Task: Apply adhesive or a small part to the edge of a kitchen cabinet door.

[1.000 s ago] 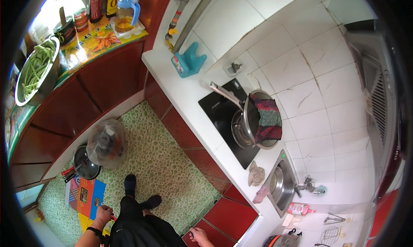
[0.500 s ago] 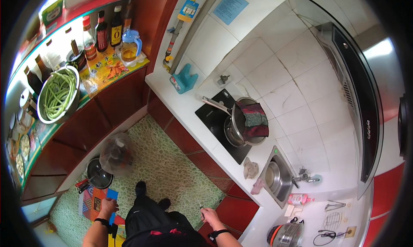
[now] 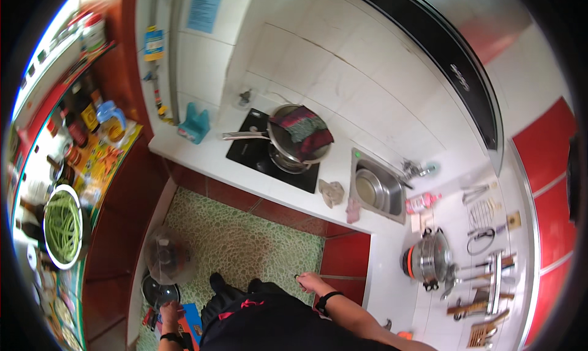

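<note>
My right hand (image 3: 310,282) is closed above the floor, in front of the red cabinets. A small dark end shows at its fingertips; the earlier view shows it holding a thin tool with a dark handle and narrow pale blade. Low on the left, my left hand (image 3: 172,315) has its fingers curled, and what they hold, if anything, cannot be made out. Beside it is a flat blue thing (image 3: 192,319). Just beyond lies a dark pan (image 3: 160,291) on the floor. Green beans (image 3: 62,225) fill a metal bowl (image 3: 78,198) on the left shelf.
A lidless pan (image 3: 277,144) with a dark red and grey cloth (image 3: 304,132) sits on the black cooktop (image 3: 248,149). Right of it is a sink (image 3: 398,213). A steel pot (image 3: 430,257) stands farther right. A clear plastic bag (image 3: 166,253) lies on the floor.
The view has turned to the right, bringing the rack of utensils into sight. My right forearm reaches farther across, and the tool's pale blade no longer shows.
</note>
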`<state>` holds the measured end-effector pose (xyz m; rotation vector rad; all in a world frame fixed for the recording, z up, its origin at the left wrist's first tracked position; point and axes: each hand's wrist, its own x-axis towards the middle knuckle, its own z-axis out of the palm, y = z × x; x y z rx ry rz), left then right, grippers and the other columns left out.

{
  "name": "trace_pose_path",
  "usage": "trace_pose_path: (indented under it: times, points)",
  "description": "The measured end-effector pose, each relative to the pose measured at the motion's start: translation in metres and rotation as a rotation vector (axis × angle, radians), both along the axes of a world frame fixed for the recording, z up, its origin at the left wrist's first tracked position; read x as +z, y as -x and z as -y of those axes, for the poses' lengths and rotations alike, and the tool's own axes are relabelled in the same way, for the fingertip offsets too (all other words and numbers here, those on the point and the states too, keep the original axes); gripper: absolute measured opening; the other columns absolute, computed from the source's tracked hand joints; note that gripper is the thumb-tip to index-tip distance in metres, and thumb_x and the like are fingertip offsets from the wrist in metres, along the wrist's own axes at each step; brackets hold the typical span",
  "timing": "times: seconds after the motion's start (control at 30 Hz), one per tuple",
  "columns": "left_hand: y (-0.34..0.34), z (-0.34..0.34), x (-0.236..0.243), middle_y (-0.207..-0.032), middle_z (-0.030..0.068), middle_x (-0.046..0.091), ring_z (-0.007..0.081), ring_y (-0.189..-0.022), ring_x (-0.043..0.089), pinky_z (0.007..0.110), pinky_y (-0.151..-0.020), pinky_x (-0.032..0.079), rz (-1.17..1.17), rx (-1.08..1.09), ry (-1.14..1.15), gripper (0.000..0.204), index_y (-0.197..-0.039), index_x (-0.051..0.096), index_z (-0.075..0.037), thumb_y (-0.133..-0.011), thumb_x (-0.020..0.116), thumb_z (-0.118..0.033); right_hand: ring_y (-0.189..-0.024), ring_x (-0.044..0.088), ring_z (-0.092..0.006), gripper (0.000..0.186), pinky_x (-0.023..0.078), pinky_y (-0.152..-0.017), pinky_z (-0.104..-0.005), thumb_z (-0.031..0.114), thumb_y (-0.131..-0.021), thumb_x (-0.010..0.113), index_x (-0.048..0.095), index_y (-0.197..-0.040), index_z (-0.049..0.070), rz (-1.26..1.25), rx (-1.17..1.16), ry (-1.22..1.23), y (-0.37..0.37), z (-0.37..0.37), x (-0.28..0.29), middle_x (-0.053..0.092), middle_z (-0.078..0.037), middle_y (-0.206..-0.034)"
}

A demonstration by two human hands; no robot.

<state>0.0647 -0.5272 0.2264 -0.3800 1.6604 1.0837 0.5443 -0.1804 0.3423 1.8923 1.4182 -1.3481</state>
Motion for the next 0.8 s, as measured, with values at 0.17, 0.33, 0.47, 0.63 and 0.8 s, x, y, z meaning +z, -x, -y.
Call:
trace_pose_path:
  times: [0.17, 0.33, 0.47, 0.63, 0.8]
  points:
    - [0.011, 0.006, 0.027, -0.074, 0.0151, 0.065, 0.0298, -0.055, 0.065, 0.039, -0.045, 0.054, -0.059, 0.034, -0.013, 0.017, -0.090, 0.062, 0.001, -0.088, 0.059, -0.016, -0.062, 0.067, -0.0188, 0.035, 0.055, -0.055, -0.0354, 0.036, -0.095, 0.060, 0.069, -0.088, 0.003, -0.005, -0.162, -0.062, -0.006, 0.006, 0.012, 0.067, -0.008, -0.074]
    - [0.096, 0.107, -0.053, -0.087, 0.0064, 0.072, 0.0280, -0.085, 0.070, 0.045, -0.068, 0.053, -0.998, -1.300, -0.096, 0.020, -0.086, 0.069, -0.019, -0.079, 0.073, -0.037, -0.058, 0.066, -0.0223, 0.039, 0.054, -0.053, -0.0382, 0.037, -0.097, 0.057, 0.067, -0.083, 0.002, -0.107, 0.051, -0.082, 0.031, -0.026, 0.001, 0.066, -0.011, -0.070]
    - [0.079, 0.030, -0.035, -0.091, 0.0082, 0.071, 0.0290, -0.091, 0.070, 0.045, -0.072, 0.054, -1.010, -1.496, 0.284, 0.022, -0.094, 0.070, -0.017, -0.085, 0.069, -0.037, -0.056, 0.065, -0.0241, 0.042, 0.054, -0.057, -0.0415, 0.036, -0.099, 0.051, 0.068, -0.080, 0.002, -0.145, 0.091, -0.156, 0.011, -0.021, -0.009, 0.064, -0.010, -0.063]
    - [0.089, -0.066, 0.020, -0.092, 0.0101, 0.071, 0.0290, -0.091, 0.070, 0.044, -0.072, 0.054, -1.035, -1.742, 0.230, 0.023, -0.096, 0.070, -0.014, -0.088, 0.068, -0.035, -0.064, 0.066, -0.0245, 0.039, 0.054, -0.062, -0.0430, 0.036, -0.099, 0.052, 0.070, -0.094, 0.002, -0.203, -0.234, -0.146, 0.014, -0.004, 0.019, 0.068, -0.014, -0.075]
    - [0.089, -0.133, 0.056, -0.092, 0.0121, 0.070, 0.0291, -0.091, 0.070, 0.043, -0.072, 0.055, -1.058, -1.962, 0.193, 0.024, -0.099, 0.070, -0.012, -0.090, 0.066, -0.033, -0.081, 0.068, -0.0361, 0.034, 0.054, -0.074, -0.0472, 0.034, -0.094, 0.060, 0.071, -0.110, 0.005, -0.075, -0.365, -0.411, -0.050, 0.063, 0.001, 0.071, -0.019, -0.094]
